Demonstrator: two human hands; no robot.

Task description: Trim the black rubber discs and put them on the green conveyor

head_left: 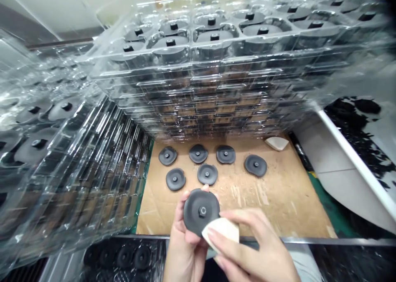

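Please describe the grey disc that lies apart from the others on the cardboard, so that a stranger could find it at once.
Start at the brown cardboard sheet in front of the tall stack of clear trays. Six dark grey discs lie on it, five of them grouped in two rows. The disc meant lies alone to the right of them, nearest the white wedge, and looks tilted and slightly warped.

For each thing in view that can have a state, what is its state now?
Left hand: grips the dark grey round rubber disc, held upright facing the camera.
Right hand: presses a small white wedge-shaped pad on the disc's lower edge.
Six dark grey discs: lying flat on the brown board.
Clear plastic trays: stacked, top one filled.
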